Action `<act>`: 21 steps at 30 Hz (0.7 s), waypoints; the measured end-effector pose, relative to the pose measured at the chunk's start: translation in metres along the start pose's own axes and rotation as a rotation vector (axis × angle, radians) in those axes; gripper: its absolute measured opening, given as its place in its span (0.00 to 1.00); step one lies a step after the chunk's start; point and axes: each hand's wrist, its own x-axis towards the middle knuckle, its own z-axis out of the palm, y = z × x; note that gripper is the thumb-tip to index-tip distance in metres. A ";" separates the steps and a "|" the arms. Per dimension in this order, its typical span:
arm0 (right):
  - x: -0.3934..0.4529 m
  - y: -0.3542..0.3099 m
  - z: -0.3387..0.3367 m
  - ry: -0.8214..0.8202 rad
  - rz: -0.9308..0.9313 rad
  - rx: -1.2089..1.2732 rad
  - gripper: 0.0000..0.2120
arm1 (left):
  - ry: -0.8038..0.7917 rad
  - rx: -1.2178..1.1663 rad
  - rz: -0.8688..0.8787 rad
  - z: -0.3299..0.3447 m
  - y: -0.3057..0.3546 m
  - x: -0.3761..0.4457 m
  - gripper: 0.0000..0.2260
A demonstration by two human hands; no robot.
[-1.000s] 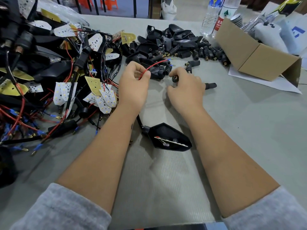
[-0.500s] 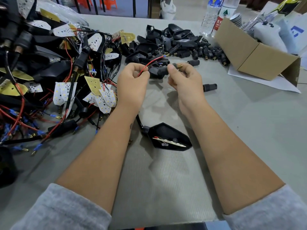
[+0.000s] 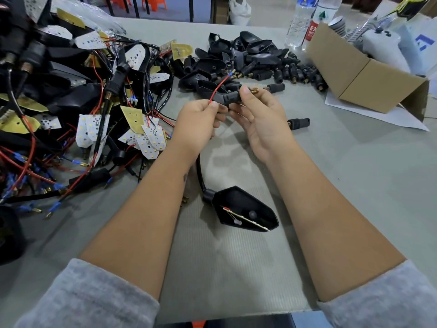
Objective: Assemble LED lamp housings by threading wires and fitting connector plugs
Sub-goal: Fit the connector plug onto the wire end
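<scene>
Between both grips (image 3: 227, 107), black connector plug (image 3: 231, 97).

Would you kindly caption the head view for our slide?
Both hands, left and right, hold a red wire and black connector plug above a lamp housing.

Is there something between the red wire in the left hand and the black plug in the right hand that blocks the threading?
Nothing visible blocks it. The left hand pinches the red wire right beside the black connector plug, which the right hand holds above the table. Whether the wire already enters the plug cannot be told.
</scene>
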 end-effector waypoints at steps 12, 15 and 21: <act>0.004 0.002 -0.001 0.083 -0.014 0.065 0.07 | 0.026 -0.100 -0.020 -0.002 -0.001 0.000 0.13; 0.006 0.001 -0.003 0.092 -0.014 0.106 0.06 | 0.087 -0.110 -0.055 0.000 0.000 0.001 0.12; 0.005 0.003 -0.005 0.014 -0.029 0.040 0.03 | 0.107 -0.068 0.005 -0.001 0.000 0.002 0.03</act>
